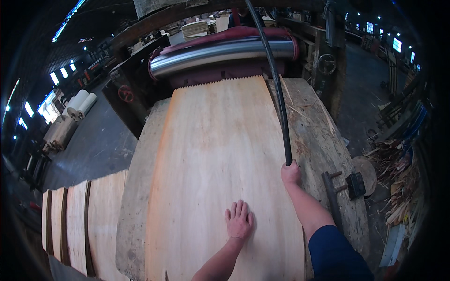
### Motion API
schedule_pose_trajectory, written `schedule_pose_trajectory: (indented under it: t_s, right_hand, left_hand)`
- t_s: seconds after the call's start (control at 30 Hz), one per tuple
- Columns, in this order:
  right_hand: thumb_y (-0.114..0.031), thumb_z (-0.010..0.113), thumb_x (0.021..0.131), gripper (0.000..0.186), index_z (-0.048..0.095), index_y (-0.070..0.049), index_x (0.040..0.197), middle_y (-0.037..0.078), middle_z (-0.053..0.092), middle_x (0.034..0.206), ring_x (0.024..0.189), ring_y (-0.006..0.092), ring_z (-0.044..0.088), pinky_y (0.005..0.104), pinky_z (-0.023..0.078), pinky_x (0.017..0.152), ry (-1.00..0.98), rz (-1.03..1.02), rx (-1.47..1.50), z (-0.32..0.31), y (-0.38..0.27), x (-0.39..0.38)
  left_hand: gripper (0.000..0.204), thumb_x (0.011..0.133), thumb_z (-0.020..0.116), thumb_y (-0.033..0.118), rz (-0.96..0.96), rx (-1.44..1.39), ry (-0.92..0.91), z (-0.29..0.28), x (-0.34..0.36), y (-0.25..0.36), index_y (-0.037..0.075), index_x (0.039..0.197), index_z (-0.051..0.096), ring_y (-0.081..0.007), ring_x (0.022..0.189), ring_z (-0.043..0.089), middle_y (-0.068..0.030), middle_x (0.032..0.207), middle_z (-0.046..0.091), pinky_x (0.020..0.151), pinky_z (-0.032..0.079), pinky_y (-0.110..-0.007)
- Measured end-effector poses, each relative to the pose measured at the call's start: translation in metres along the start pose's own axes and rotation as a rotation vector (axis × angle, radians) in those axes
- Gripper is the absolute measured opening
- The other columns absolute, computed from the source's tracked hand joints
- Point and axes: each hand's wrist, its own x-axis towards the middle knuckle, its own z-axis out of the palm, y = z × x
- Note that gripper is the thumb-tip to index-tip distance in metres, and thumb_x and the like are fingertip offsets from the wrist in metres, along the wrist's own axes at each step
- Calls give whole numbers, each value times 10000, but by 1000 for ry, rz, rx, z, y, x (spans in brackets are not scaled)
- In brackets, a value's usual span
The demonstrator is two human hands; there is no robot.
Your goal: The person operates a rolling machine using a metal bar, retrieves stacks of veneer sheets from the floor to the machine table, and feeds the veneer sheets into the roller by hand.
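Observation:
A wide, pale wood veneer sheet [211, 154] with a jagged far edge lies flat before me, its far end close to a machine's shiny metal roller [220, 57]. My left hand [240, 220] rests on the sheet near its middle, palm down, fingers stretched out. Along the sheet's right side, my right hand [291, 173] is wrapped round the lower end of a long black rod [276, 84]. The rod slants up and away, past the right part of the roller, and leaves the picture at the top. Under the veneer is a worn wooden table [311, 126].
Several veneer stacks [105, 215] stand at the lower left. A black metal block [356, 185] sits by the table's right edge, with scrap wood strips [403, 196] on the floor beyond. Handwheels [326, 64] flank the machine. Behind the roller is another person [244, 18].

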Motion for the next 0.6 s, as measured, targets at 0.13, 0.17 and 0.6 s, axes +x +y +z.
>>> schedule_pose_trajectory:
  t_s: [0.13, 0.17, 0.6]
  right_hand:
    - [-267, 537, 809, 192, 603, -103, 885, 188, 650, 839, 823, 403, 626, 512, 498, 709, 16, -6, 7, 4, 3, 2]
    - [-263, 541, 806, 188, 603, -99, 875, 191, 649, 830, 816, 406, 626, 512, 499, 708, 36, -28, 12, 7, 6, 5]
    - [-256, 554, 798, 187, 604, -91, 869, 200, 645, 830, 821, 404, 625, 518, 494, 706, 55, -24, 43, 6, 3, 1]
  left_hand:
    - [472, 879, 491, 313, -1, -3, -4, 1, 0, 0, 96, 1298, 478, -284, 1319, 337, -97, 1399, 413, 1073, 207, -520]
    - [473, 880, 490, 314, -2, -3, -11, 1, 0, 1, 96, 1299, 478, -285, 1320, 335, -97, 1400, 411, 1073, 206, -521]
    - [477, 887, 479, 320, -13, -17, -18, 0, -1, 0, 105, 1312, 465, -280, 1328, 323, -89, 1407, 403, 1079, 195, -525]
